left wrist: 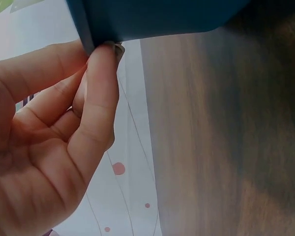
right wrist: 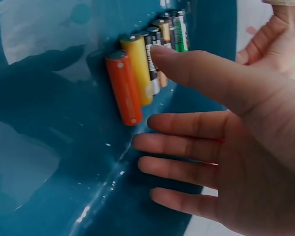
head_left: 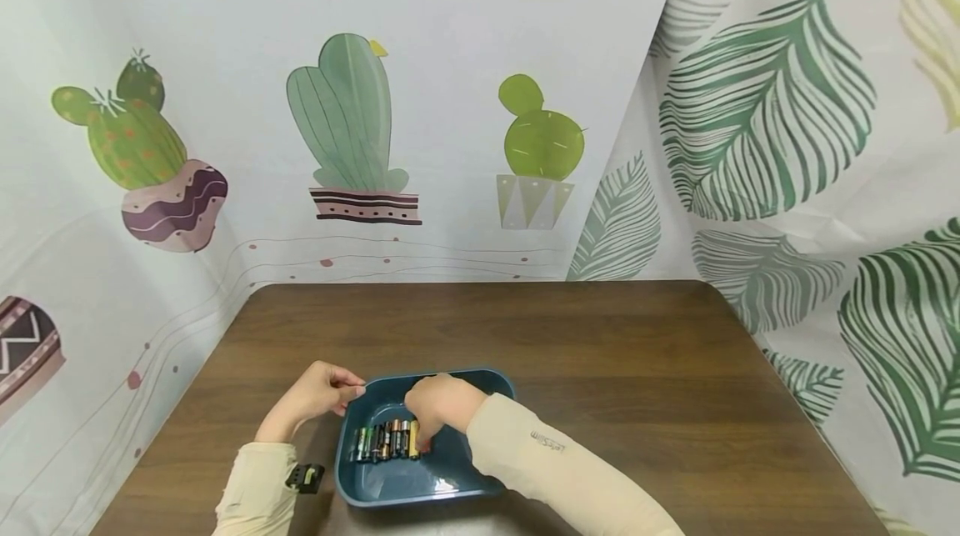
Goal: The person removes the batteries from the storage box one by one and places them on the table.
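A dark blue plastic tray (head_left: 390,484) stands on the table with a row of several batteries (head_left: 384,441) side by side on its floor. My left hand (head_left: 324,393) pinches the tray's far left corner rim between thumb and fingers. Inside the tray, my right hand (head_left: 437,403) hovers over the right end of the row. In the right wrist view its fingers are spread and fairly straight, the thumb overlapping the row. An orange battery (right wrist: 123,88) lies at the end, beside a yellow battery (right wrist: 137,69); black, copper and green ones follow. The right hand mostly covers the orange one in the head view.
The brown wooden table (head_left: 637,369) extends behind and to the right of the tray. Cloth printed with cacti and leaves (head_left: 450,102) hangs along the table's back and sides. A black device (head_left: 306,478) is strapped at the left wrist.
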Action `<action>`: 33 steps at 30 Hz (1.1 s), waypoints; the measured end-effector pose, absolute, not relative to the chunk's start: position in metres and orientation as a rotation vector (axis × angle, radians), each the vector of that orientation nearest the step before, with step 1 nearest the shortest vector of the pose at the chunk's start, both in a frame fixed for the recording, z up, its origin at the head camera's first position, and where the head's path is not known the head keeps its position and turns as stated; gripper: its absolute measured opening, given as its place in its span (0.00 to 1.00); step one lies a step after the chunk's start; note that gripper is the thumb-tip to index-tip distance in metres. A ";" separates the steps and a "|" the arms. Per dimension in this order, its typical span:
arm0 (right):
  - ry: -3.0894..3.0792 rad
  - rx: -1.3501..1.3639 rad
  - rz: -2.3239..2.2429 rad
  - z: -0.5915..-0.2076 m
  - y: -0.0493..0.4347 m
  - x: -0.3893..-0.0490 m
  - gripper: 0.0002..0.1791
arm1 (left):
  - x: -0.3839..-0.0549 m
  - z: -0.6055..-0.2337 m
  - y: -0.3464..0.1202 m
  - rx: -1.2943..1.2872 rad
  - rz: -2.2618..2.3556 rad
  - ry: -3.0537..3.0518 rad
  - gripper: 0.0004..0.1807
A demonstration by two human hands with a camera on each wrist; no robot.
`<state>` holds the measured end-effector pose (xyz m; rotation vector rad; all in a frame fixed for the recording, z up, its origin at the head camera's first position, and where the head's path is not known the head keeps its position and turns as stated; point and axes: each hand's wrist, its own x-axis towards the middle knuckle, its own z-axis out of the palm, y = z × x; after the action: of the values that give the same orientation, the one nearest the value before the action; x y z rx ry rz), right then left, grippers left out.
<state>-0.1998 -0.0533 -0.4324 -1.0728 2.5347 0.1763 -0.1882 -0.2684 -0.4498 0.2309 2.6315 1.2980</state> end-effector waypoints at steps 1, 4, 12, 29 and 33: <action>2.533 -1.065 0.182 -0.434 -0.055 -0.200 0.17 | -0.188 -0.450 -0.269 0.231 1.299 2.629 0.07; 2.529 -1.057 0.213 -0.437 -0.058 -0.201 0.17 | -0.189 -0.450 -0.269 0.232 1.298 2.625 0.07; 2.521 -1.024 0.307 -0.440 -0.065 -0.201 0.23 | -0.190 -0.450 -0.270 0.236 1.302 2.627 0.07; 2.520 -0.972 0.326 -0.438 -0.064 -0.197 0.25 | -0.191 -0.451 -0.269 0.242 1.311 2.611 0.07; 2.512 -0.972 0.327 -0.438 -0.064 -0.198 0.24 | -0.191 -0.450 -0.269 0.251 1.313 2.614 0.08</action>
<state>-0.1977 -0.0638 -0.4377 -0.9719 2.5119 0.3265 -0.1907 -0.2688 -0.4497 0.2506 2.6138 1.3127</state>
